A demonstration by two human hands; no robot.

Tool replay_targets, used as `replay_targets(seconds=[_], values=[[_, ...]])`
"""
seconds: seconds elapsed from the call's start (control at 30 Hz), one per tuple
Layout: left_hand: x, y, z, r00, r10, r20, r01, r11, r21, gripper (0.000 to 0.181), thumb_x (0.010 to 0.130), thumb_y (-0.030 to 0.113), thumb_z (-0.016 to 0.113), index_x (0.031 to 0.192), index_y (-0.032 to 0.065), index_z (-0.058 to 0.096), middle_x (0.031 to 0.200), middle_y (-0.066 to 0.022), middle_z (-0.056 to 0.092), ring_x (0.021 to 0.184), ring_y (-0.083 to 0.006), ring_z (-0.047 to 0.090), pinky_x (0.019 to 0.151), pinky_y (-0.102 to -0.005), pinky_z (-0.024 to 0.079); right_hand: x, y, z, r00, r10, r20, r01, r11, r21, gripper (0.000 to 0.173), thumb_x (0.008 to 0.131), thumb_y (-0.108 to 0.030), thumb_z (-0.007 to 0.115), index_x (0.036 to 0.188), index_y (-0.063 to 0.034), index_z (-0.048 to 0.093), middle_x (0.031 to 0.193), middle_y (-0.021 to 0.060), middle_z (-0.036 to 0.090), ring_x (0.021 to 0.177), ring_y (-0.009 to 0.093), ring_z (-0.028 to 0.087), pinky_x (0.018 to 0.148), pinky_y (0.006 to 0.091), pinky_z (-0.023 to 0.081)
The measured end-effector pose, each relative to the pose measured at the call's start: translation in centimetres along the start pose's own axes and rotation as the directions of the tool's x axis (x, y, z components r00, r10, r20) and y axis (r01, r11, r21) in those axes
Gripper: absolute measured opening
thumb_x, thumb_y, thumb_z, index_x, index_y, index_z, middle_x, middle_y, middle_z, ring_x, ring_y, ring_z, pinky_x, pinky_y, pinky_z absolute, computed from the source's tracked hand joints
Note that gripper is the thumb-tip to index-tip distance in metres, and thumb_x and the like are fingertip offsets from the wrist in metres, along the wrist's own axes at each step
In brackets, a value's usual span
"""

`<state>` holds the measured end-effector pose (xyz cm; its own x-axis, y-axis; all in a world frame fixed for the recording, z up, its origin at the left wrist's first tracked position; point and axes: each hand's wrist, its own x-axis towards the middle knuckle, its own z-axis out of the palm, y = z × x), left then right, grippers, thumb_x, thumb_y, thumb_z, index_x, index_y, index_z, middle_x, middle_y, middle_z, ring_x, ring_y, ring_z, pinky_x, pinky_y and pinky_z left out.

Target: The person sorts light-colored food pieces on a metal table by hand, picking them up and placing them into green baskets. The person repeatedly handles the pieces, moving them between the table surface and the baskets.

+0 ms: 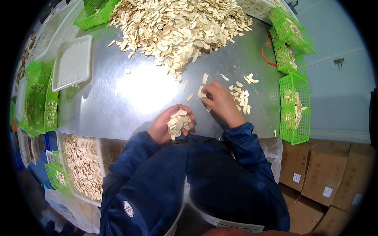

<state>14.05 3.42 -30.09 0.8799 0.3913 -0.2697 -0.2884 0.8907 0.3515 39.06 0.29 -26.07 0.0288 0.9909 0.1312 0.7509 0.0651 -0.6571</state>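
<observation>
My left hand [171, 124] is cupped palm up near the front edge of the metal table [112, 115], holding a pile of pale dried slices [179, 123]. To its right, my right hand [220, 101] pinches one pale slice [201, 92] between thumb and fingers just over the tabletop. Several loose slices lie around that hand, and a small group of slices [243, 98] is at its right. Beyond both hands a large heap of the same slices [183, 32] covers the far middle of the table.
A white plastic tray [73, 63] and green baskets [37, 100] stand at the left. More green baskets [295, 109] line the right edge, near a red band [267, 53]. A white crate of slices [99, 159] is below the table's left front. Cardboard boxes [324, 168] are stacked at the lower right.
</observation>
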Motion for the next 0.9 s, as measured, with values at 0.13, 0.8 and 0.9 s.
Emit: replay_targets(seconds=[0.13,0.8,0.9], values=[[-0.2,-0.1,0.1,0.999,0.036,-0.017,-0.036,0.999,-0.014,0.043,0.111,0.039,0.038,0.118,0.0029,0.06,0.112,-0.0176,0.067,0.091,-0.0276,0.071,0.067,-0.0371,0.062,-1.3,-0.3,-0.6,0.985,0.171,0.033,-0.173,0.98,0.102,0.017,0.082,-0.014,0.074,0.093,-0.0029,0.068,0.087,0.0135,0.062,0.08,0.032,0.065,0.071,0.0398,0.051],[-0.7,0.0,-0.1,0.995,0.095,0.003,-0.095,0.994,-0.057,0.04,0.111,0.036,0.039,0.115,0.0022,0.059,0.11,-0.0165,0.066,0.091,-0.0265,0.07,0.065,-0.0365,0.061,5.4,-2.3,4.7,0.907,-0.412,-0.088,0.373,0.882,-0.288,0.017,0.083,-0.017,0.069,0.099,-0.0104,0.071,0.101,0.0095,0.068,0.093,0.034,0.064,0.082,0.0457,0.05],[-0.9,0.0,-0.1,0.995,0.101,-0.003,-0.101,0.992,-0.077,0.039,0.111,0.035,0.039,0.115,0.002,0.059,0.11,-0.0168,0.066,0.09,-0.0265,0.07,0.065,-0.0363,0.061,3.1,-0.5,3.1,0.927,-0.36,-0.106,0.334,0.919,-0.208,0.018,0.083,-0.014,0.069,0.099,-0.0076,0.071,0.102,0.0101,0.068,0.094,0.034,0.065,0.082,0.0438,0.05]])
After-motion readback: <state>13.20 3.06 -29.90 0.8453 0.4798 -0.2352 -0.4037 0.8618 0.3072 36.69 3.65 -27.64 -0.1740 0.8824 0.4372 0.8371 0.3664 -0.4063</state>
